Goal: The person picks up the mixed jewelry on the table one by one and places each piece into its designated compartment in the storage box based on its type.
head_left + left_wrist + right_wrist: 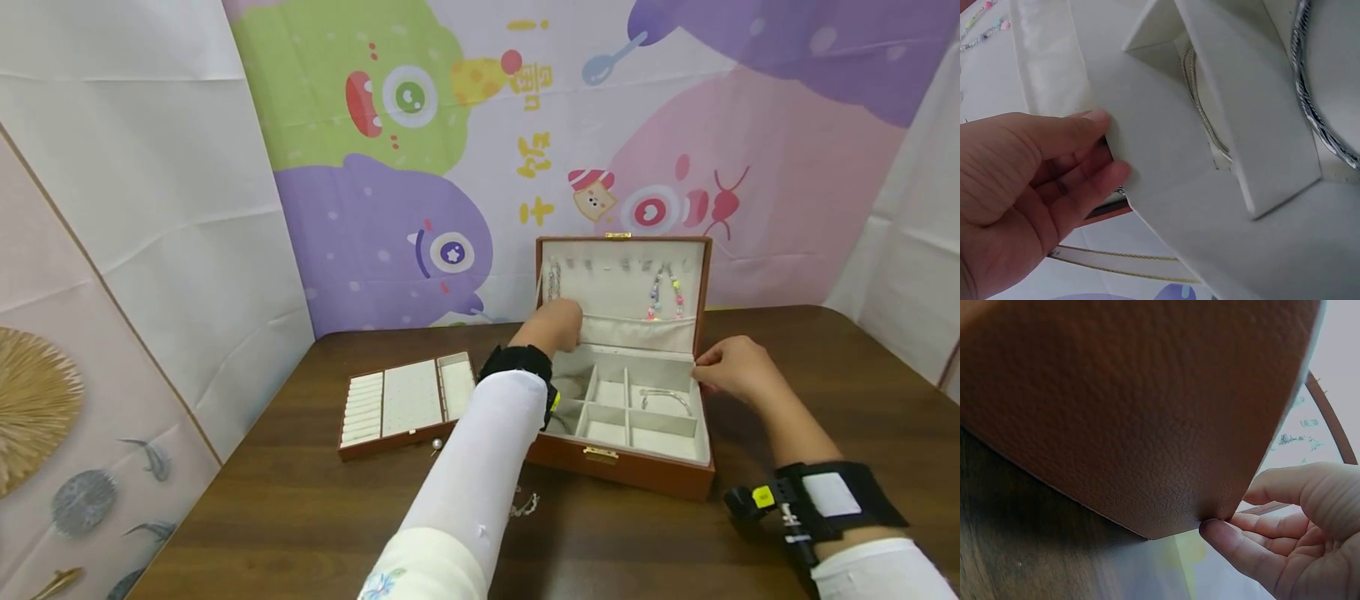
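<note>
The open box [633,477] stands on the table [300,521], right of its middle and nearer the back edge, with the tray [375,448] to its left; the left hand [557,323] appears to pinch its rear left corner and the right hand [738,367] its rear right, fingers curled and thumbs close. The step looks like steadying or squaring the box; the next move calls for even pressure, clear of the loose bracelet [527,505] in front.

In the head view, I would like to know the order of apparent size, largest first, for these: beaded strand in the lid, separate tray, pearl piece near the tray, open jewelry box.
1. Open jewelry box
2. Separate tray
3. Beaded strand
4. Pearl piece
</note>
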`<state>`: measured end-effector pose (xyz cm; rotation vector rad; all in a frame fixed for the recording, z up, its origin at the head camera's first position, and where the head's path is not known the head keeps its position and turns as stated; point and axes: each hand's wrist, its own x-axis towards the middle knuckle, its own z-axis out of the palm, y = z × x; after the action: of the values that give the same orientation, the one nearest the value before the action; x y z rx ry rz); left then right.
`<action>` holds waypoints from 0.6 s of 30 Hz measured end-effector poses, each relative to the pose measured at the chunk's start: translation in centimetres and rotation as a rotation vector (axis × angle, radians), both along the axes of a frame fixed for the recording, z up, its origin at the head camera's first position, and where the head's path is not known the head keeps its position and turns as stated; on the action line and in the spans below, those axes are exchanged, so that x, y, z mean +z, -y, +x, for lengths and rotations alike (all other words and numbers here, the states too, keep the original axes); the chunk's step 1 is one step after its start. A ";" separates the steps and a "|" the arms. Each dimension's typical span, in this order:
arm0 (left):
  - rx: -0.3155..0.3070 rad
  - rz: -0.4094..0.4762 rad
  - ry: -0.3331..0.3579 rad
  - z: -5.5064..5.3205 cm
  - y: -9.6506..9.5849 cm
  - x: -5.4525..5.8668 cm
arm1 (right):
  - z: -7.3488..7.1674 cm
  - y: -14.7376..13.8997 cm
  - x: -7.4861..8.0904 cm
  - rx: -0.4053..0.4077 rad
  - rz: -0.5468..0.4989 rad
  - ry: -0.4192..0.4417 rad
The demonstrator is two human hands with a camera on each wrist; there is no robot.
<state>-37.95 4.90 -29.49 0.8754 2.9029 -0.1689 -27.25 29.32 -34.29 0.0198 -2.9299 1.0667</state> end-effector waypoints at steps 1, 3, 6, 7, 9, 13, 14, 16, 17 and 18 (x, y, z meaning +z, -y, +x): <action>-0.004 -0.004 -0.004 0.0 0.1 0.0 | 0.0 0.0 0.0 0.000 0.002 0.002; -0.011 -0.005 -0.004 -0.1 0.2 0.0 | 0.0 0.0 0.0 -0.003 0.008 0.004; -0.027 -0.005 -0.014 -0.1 0.3 0.0 | 0.0 0.0 0.1 -0.006 0.017 0.003; -0.031 -0.001 -0.015 -0.1 0.3 0.0 | 0.0 0.0 0.1 -0.007 0.020 0.003; -0.033 0.006 -0.002 0.1 0.3 0.0 | 0.0 0.0 0.1 -0.006 0.020 0.003; -0.029 0.031 0.025 0.3 0.4 -0.1 | 0.0 0.0 0.1 -0.004 0.022 0.006; -0.028 0.037 0.028 0.3 0.4 -0.1 | 0.0 0.0 0.1 -0.004 0.024 0.006; -0.030 0.050 0.031 0.2 0.5 -0.2 | 0.0 0.1 0.2 0.000 0.033 0.005; -0.036 0.055 0.026 0.1 0.5 -0.2 | 0.0 0.1 0.2 0.003 0.040 0.002; -0.042 0.058 0.018 0.0 0.6 -0.1 | 0.0 0.2 0.2 0.006 0.044 -0.002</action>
<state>-37.97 4.32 -29.63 0.9424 2.8883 -0.0798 -27.20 29.16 -34.11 0.0308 -2.9534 1.0017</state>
